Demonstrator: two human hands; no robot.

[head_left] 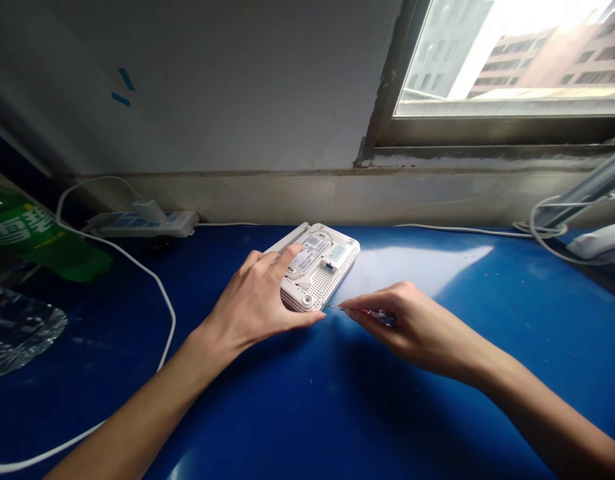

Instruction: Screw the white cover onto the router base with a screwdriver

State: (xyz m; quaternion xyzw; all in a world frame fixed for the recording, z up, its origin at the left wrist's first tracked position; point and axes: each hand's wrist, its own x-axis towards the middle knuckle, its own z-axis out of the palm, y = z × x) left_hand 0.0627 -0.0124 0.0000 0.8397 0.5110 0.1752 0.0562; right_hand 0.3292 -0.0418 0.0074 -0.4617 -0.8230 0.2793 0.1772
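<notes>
A white router [315,283] with a vented underside, a printed label and round feet lies bottom up on the blue table. My left hand [260,293] grips its near left side, thumb along the front edge and fingers over the label side. In my right hand [402,317] is a screwdriver [382,316] with a red and clear handle, closed between thumb and fingers. Its thin metal shaft points left, and the tip meets the router's near right corner beside my left thumb. Whether the tip sits inside the seam cannot be made out.
A power strip [152,223] with a white plug stands at the back left. A white cable [172,313] loops across the left side, near a green bottle [42,233] and a clear plastic bottle [22,330]. A metal lamp arm [587,183] wrapped in cable is at the right.
</notes>
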